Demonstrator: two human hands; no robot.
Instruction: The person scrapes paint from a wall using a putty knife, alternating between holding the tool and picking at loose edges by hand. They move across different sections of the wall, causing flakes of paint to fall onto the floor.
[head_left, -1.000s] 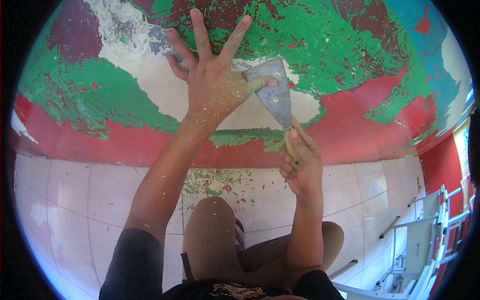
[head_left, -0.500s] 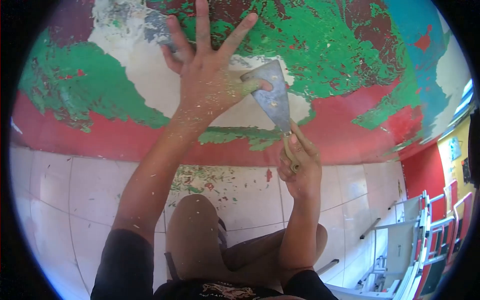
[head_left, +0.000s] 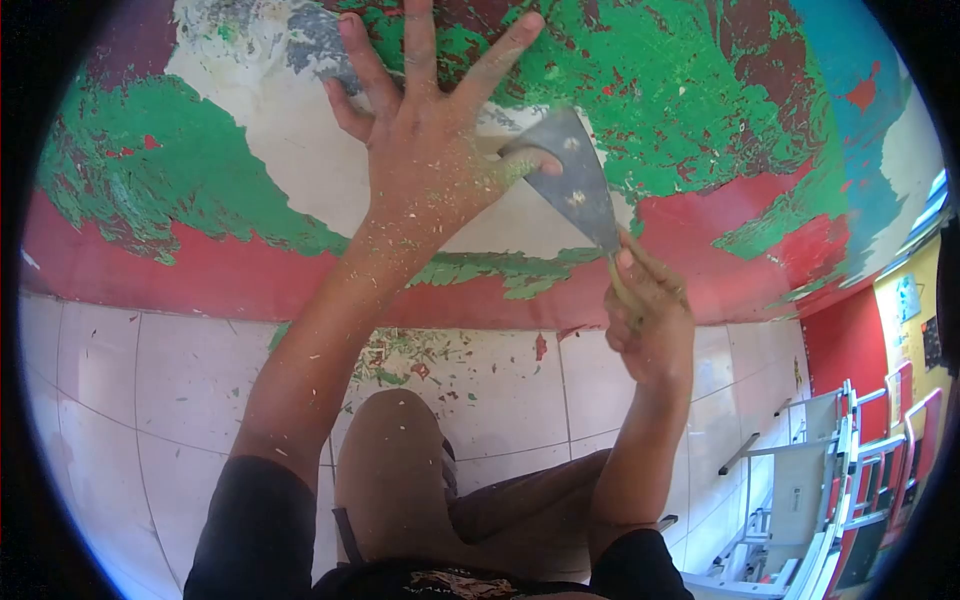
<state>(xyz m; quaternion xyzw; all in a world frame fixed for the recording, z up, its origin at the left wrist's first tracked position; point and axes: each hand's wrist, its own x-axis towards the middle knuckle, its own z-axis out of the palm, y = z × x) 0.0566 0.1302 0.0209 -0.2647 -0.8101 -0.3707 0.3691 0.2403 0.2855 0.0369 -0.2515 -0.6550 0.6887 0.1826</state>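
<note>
In the head view, we have the scraper (head_left: 578, 185) in front of us, just off centre towards 1 o'clock, against the paint-flaked wall (head_left: 310, 150). Its long axis runs from the handle (head_left: 622, 288) at 5 o'clock up to the broad blade edge at 11 o'clock.

Our right hand (head_left: 655, 325) is closed around the handle, fingers curled, so the blade lies out at 11 o'clock from it. Our left hand (head_left: 430, 165) is wide open, fingers fanned towards 11, 12 and 1 o'clock, grasping nothing; the blade lies at 3 o'clock from its palm, and its thumb (head_left: 543, 162) rests over the blade's face. We can't tell how hard the thumb presses.

Both hands meet the scraper, but the right has the grip, so we judge that the blade's angle turns on that wrist, with the left thumb steadying it.
</note>
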